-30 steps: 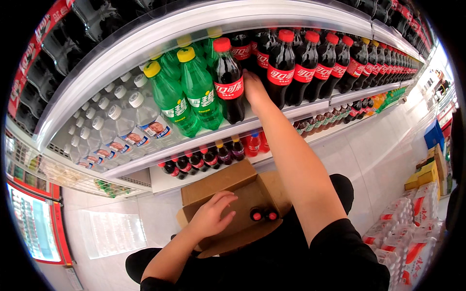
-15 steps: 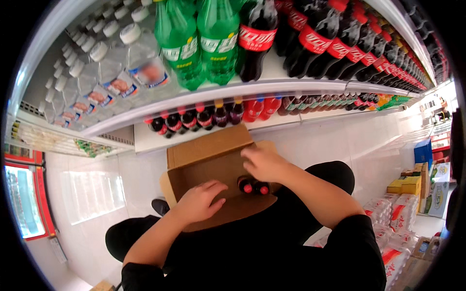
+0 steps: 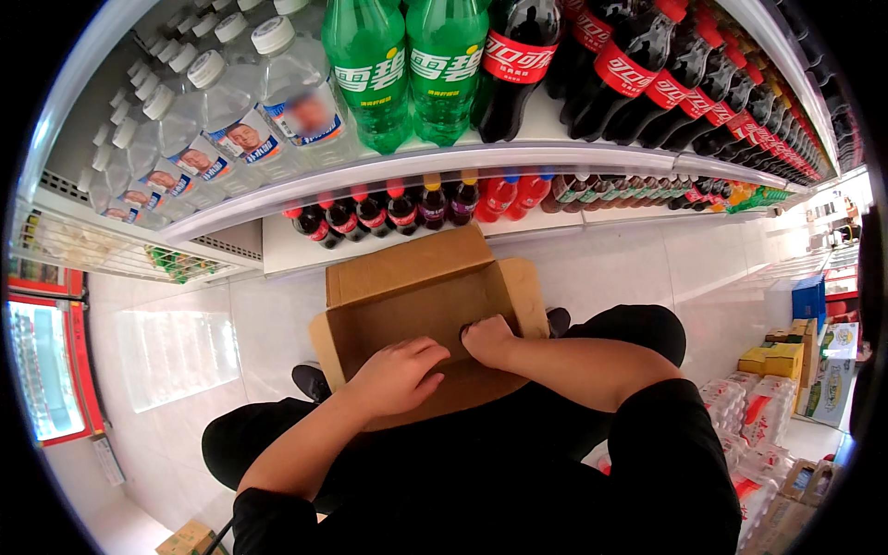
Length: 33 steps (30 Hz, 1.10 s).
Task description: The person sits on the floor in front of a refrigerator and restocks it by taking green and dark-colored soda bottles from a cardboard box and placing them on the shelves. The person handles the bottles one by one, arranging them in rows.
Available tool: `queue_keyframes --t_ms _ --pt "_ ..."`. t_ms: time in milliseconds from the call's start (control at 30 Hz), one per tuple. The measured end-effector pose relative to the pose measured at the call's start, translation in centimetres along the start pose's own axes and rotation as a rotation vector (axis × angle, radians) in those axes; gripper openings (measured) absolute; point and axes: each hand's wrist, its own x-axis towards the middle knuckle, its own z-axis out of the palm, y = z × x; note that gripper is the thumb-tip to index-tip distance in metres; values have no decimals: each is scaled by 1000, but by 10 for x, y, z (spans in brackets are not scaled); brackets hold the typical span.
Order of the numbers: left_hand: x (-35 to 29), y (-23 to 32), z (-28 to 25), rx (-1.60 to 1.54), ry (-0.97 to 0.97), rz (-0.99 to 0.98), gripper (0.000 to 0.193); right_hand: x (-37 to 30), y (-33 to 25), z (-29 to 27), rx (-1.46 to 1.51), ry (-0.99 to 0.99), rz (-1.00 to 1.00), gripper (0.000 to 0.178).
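Note:
An open brown cardboard box stands on the floor between my knees, its flaps folded outward. My right hand reaches into its right side, fingers curled round a small dark bottle. Only a dark sliver of this bottle shows beside the fingers; the hand and wrist cover the rest. Over the left front of the box hovers my left hand, open, with fingers slightly bent and thumb apart, holding nothing.
Ahead, a low shelf carries small dark bottles. Above it, a shelf edge juts out beneath clear water bottles, green bottles and large cola bottles. Wrapped packs are stacked at right; a glass-door fridge stands left.
My right hand has gone down from the box's right edge onto the two red-capped bottles inside, hiding them, and its fingers have closed. My left hand has shifted slightly right. The view has tilted.

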Motion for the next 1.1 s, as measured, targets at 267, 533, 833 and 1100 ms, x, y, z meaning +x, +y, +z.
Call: queue_keyframes --t_ms 267,533,833,1100 --pt "-9 -11 -4 -23 21 -173 33 -5 -6 -51 88 48 24 21" --pt "-16 -42 11 10 117 -267 63 -56 4 -148 416 327 -97 30" --pt "1 -33 -1 -691 -88 -231 73 -101 64 -205 1085 461 -254 26" --pt "-3 10 -10 -1757 -528 -141 88 -127 79 -220 1262 531 -553 31"
